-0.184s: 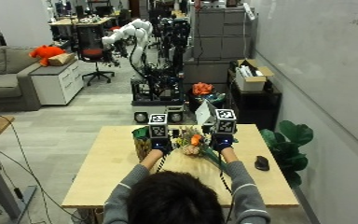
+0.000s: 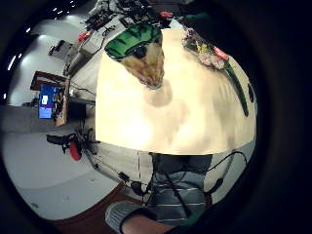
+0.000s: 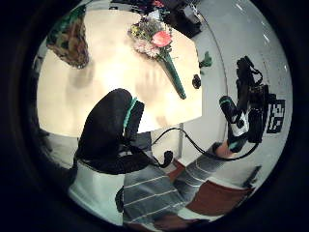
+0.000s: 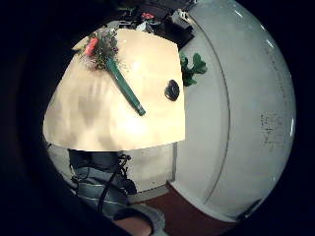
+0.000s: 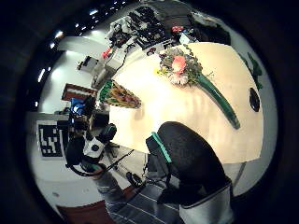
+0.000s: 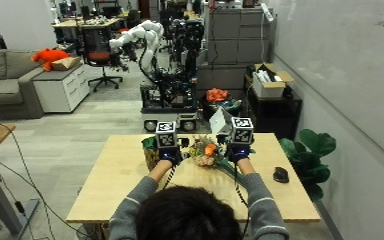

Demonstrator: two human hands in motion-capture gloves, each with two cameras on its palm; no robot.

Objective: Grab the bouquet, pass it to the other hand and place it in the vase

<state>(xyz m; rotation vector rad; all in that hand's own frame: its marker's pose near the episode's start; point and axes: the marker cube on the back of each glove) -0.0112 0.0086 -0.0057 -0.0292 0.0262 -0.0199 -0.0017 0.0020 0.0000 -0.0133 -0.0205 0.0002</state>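
Observation:
The bouquet [image 6: 206,154], with an orange flower and a long green stem wrap, lies on the wooden table [image 6: 112,185] between my two hands. It also shows flat on the table in the palm views as the bouquet [image 3: 157,41] and bouquet [image 5: 187,67]. The vase [image 6: 149,149], green-rimmed and patterned, stands upright at the left, partly hidden behind my left hand [image 6: 168,155]. Seen from the left palm, the vase [image 2: 141,56] is empty. My right hand [image 6: 237,152] hovers right of the flowers. Both hands are raised above the table and hold nothing.
A black mouse [image 6: 280,174] lies near the table's right edge. A potted plant [image 6: 310,150] stands just off that edge. A robot arm on a cart [image 6: 169,95] is behind the table's far side. My head [image 6: 185,212] fills the near side.

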